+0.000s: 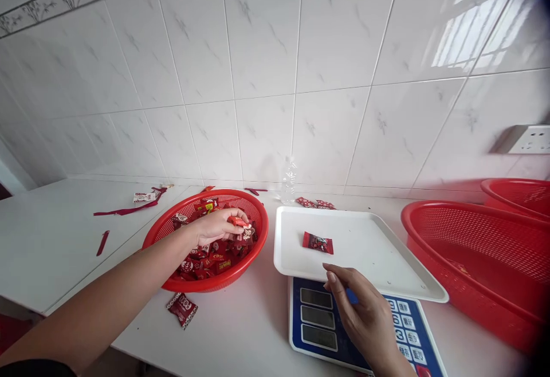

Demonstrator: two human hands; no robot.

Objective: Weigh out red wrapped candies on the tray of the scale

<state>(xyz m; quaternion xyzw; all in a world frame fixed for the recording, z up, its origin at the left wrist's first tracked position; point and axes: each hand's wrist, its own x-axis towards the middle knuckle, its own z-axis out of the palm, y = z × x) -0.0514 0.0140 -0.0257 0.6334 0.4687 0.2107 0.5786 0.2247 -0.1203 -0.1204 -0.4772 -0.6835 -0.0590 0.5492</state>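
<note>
Over red basket (172, 228) of wrapped candies on desk (64, 234): left hand (217, 225), fingertips pinched on one orange-red candy (238, 222); above blue scale (318, 319) display: right hand (365, 314), fingers loosely curled, gripping nothing; on white tray (387, 274) atop scale: single dark-red candy (317, 243); beside basket: one stray candy (182, 308) on desk

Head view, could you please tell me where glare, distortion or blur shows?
In the head view, window glare whitens the tiled wall upper right; the head view's tile joints bow, a fisheye bend; its top right corner darkens; the left hand, holding a candy over the red basket, is sharp.
</note>
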